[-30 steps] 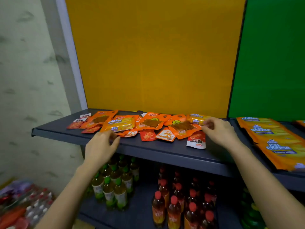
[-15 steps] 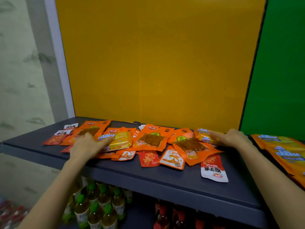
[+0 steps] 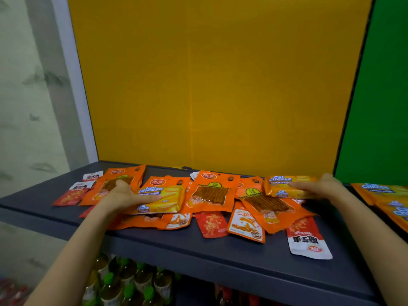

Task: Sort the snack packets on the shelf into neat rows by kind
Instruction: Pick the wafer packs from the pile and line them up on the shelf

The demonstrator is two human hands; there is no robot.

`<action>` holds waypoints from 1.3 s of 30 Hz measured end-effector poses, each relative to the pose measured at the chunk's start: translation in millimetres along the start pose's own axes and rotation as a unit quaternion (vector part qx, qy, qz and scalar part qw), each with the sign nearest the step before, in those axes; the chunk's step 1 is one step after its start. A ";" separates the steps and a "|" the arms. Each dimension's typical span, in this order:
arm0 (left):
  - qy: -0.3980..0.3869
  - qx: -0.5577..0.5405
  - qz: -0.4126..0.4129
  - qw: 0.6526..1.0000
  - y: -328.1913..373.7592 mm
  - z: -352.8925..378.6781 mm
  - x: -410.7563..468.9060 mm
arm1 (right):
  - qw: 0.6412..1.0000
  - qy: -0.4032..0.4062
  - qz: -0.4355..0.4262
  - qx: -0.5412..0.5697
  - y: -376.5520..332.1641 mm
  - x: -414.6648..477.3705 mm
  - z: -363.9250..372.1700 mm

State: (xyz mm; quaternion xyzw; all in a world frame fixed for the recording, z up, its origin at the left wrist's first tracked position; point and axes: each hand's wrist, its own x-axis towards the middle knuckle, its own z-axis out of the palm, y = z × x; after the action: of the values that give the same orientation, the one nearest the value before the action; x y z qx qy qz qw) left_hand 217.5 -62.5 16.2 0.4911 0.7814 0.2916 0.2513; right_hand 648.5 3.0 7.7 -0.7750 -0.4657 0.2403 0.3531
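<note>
Left grip (image 3: 130, 196) lies released, fingers straight, pressing the left Cal Cheese packet (image 3: 164, 200) on top of the jumbled snack packets (image 3: 212, 193) in the middle of the shelf (image 3: 220, 252). Right grip (image 3: 320, 187) clasps the right Cal Cheese packet (image 3: 283, 186) at the jumble's far right end. Further right, a stack of Cal Cheese packets (image 3: 379, 193) lies apart.
</note>
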 end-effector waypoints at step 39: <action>-0.304 -0.378 0.222 0.846 155.0 138.9 -160.4 | 0.905 0.189 -0.040 0.379 122.4 -209.0 -178.0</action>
State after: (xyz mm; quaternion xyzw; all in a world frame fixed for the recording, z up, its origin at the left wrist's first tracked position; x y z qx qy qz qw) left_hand 470.9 -126.2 44.4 0.5821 0.3654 0.4488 0.5711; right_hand 746.8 -279.7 35.5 -0.5940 -0.2944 0.2332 0.7114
